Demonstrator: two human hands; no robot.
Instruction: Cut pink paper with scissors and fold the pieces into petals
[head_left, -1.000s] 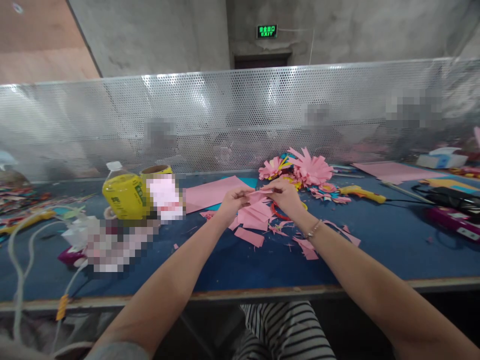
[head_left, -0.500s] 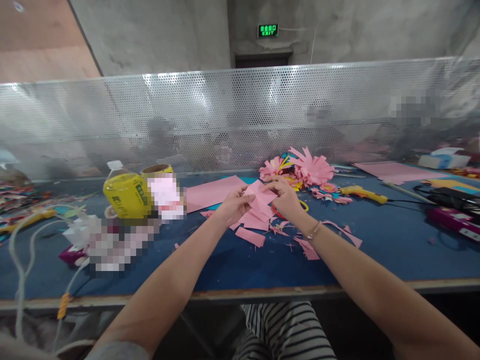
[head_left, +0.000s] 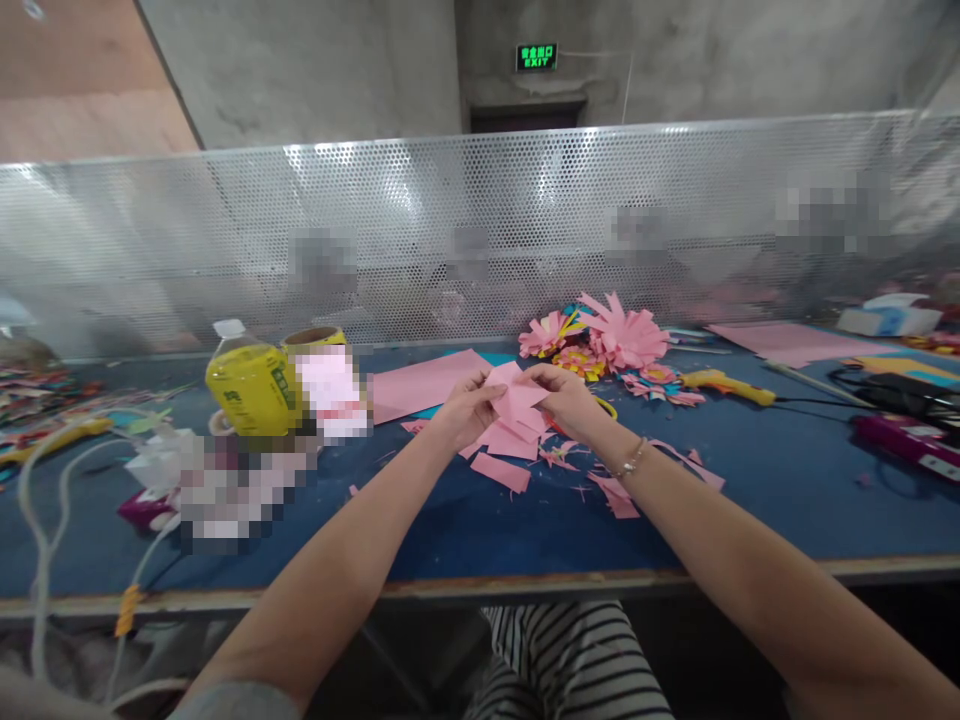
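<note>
A small piece of pink paper (head_left: 517,397) is held up between my two hands, over the table. My left hand (head_left: 471,408) pinches its left edge between thumb and fingers. At its right edge, the fingers of my right hand (head_left: 566,398) are closed on the same paper. Several cut pink pieces lie just below, among them a small pink rectangle (head_left: 500,473) and thin scraps (head_left: 559,456). Behind my left hand rests a larger pink sheet (head_left: 427,385), partly over blue paper. Pink paper flowers (head_left: 622,340) with yellow and blue parts sit beyond my right hand.
A yellow glue gun (head_left: 727,387) with a black cable lies to the right, near a purple power strip (head_left: 907,447). On the left stand a yellow-labelled bottle (head_left: 251,390) and a tape roll (head_left: 315,338). Perforated metal panels (head_left: 420,230) close off the table's back.
My right hand's fingers have slid slightly down and closer along the paper's right edge. My left hand has barely moved and keeps its hold.
</note>
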